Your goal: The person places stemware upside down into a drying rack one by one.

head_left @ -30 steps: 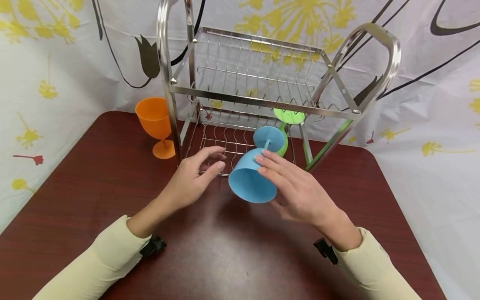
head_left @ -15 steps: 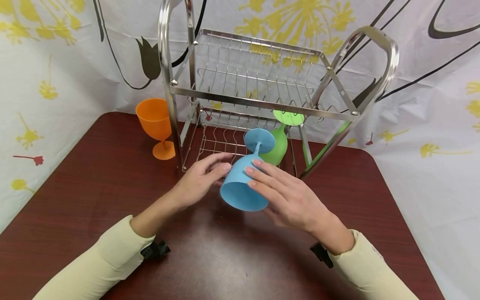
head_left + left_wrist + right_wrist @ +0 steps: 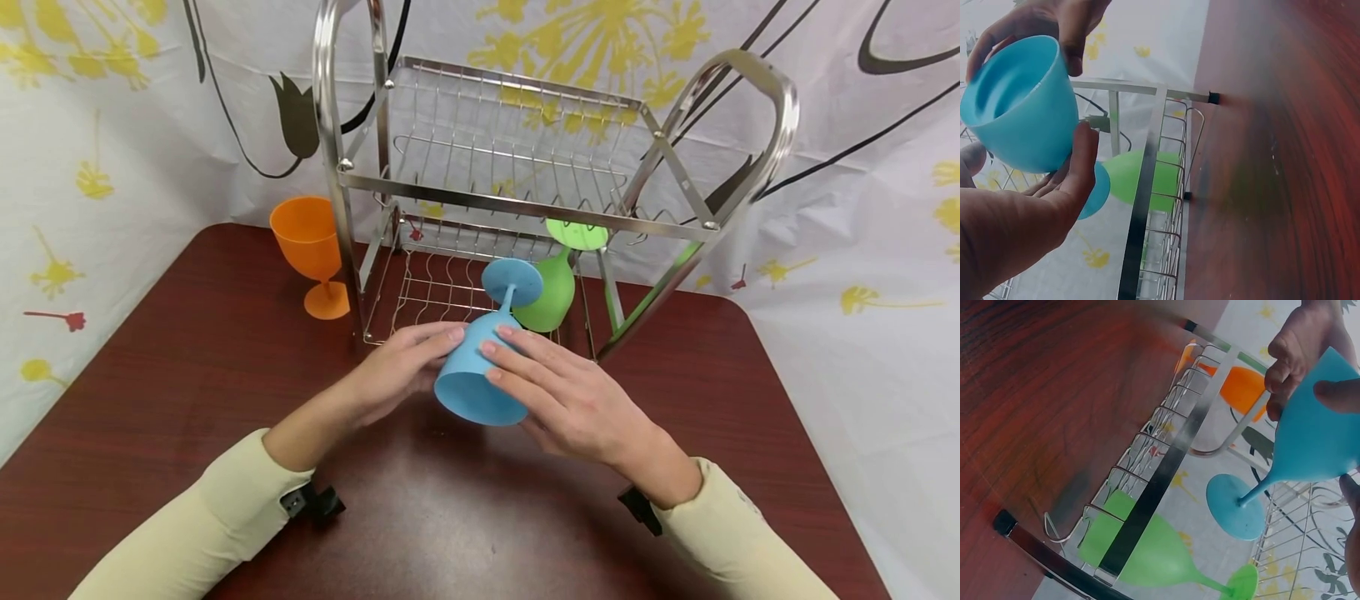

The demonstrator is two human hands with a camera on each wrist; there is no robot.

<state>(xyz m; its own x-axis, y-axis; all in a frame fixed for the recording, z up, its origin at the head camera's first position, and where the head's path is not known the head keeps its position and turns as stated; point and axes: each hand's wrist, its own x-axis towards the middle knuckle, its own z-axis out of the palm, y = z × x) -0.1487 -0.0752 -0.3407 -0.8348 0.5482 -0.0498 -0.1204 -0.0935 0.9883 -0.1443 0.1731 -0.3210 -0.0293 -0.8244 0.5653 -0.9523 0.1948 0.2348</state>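
Mouth down and tilted toward me, a blue goblet [image 3: 465, 362] is held above the table in front of the rack. My right hand [image 3: 581, 400] grips its bowl from the right, fingers spread over the top. On the other side my left hand [image 3: 393, 367] holds the bowl, thumb near the top and fingers behind. The left wrist view shows left fingers [image 3: 1082, 159] bent along the bowl. The foot of the blue goblet points at the rack, overlapping a green goblet [image 3: 553, 296] that stands upside down on the lower tier.
A two-tier metal dish rack [image 3: 517, 204] stands at the back of the dark red table [image 3: 450, 533]. Left of it an orange goblet [image 3: 306, 237] stands upright. A patterned white cloth [image 3: 150, 150] hangs behind and at both sides.
The blue goblet has moved left and slightly toward me in the right hand. My left hand, apart from it at first, has come to hold its left side.
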